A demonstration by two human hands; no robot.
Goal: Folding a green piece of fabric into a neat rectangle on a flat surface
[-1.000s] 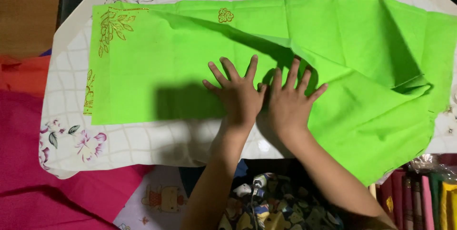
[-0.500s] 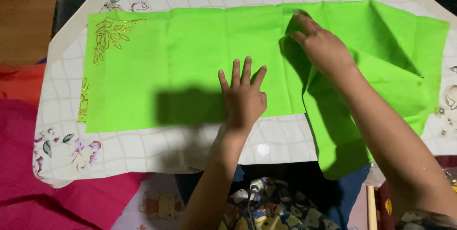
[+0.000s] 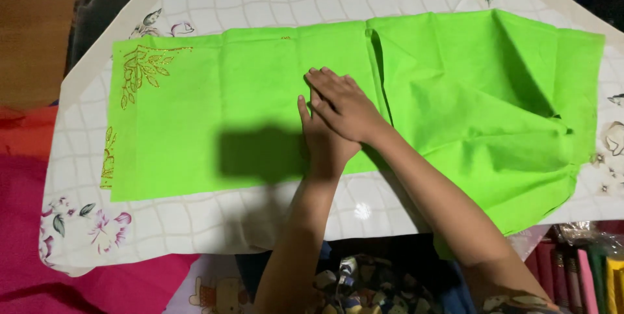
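Note:
A bright green cloth (image 3: pixel 208 106) with gold leaf embroidery at its left end lies spread across a white table cover (image 3: pixel 195 223) printed with flowers. My left hand (image 3: pixel 318 145) presses flat on the middle of the cloth, fingers together. My right hand (image 3: pixel 344 103) lies flat across the top of my left hand, palm down on the cloth, beside a fold line. Right of that line the cloth is doubled over and creased, and its lower right corner hangs off the table edge.
Pink and red fabric (image 3: pixel 26 210) is piled at the left. Several folded coloured fabrics (image 3: pixel 585 268) stand at the lower right. A patterned garment (image 3: pixel 364 288) shows below the table edge. Dark furniture and a wooden floor are at the top left.
My right hand has come back from the far upper edge of the cloth to the middle and now rests over my left hand. The folded flap lies flatter.

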